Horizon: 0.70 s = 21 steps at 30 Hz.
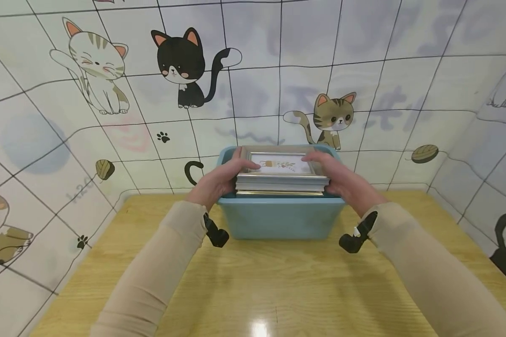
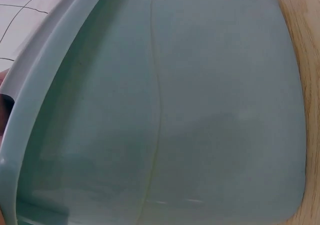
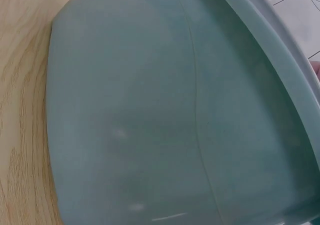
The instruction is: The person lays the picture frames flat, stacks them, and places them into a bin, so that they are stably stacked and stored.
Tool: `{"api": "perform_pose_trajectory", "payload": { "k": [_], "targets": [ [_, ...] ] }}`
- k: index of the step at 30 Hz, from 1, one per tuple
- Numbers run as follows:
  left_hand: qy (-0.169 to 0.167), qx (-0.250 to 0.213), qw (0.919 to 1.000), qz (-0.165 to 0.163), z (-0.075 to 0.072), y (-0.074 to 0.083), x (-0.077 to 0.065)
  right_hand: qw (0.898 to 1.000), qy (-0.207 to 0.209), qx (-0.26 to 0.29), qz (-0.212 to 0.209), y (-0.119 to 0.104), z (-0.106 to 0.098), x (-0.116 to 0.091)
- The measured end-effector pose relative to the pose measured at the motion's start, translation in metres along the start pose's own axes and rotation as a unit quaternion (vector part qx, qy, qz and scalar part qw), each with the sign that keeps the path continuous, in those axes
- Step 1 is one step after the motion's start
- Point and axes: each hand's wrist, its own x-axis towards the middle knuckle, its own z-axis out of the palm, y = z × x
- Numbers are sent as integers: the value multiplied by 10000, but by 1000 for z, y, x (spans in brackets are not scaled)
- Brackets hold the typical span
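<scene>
A stack of several picture frames (image 1: 283, 181) sits at the mouth of a light blue plastic bin (image 1: 280, 219). The top frame is silver and shows a small plant print; a gold-edged frame lies at the bottom of the visible stack. My left hand (image 1: 217, 181) grips the stack's left side, thumb over the top frame. On the opposite side my right hand (image 1: 345, 179) holds it the same way. Fingers under or behind the frames are hidden. Both wrist views are mostly filled by the outside of the bin wall (image 2: 200, 95), with only slivers of hand at the edge.
The bin stands on a wooden table (image 1: 253, 285) near its back edge. Behind it rises a white wall covering (image 1: 257, 93) with a grid and cartoon cats. Dark wrist mounts (image 1: 216, 231) hang under both forearms, close to the bin's front.
</scene>
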Motion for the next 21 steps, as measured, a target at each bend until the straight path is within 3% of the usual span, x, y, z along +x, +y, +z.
{"api": "perform_pose_trajectory", "payload": {
  "k": [12,21],
  "targets": [
    [-237,147,9996,65,7,-9,4,9998,117,-165,-38,6,-3,-3],
    [-15,311,9995,-28,3,-4,0,9994,-98,-254,-225,4,1,1]
  ]
}}
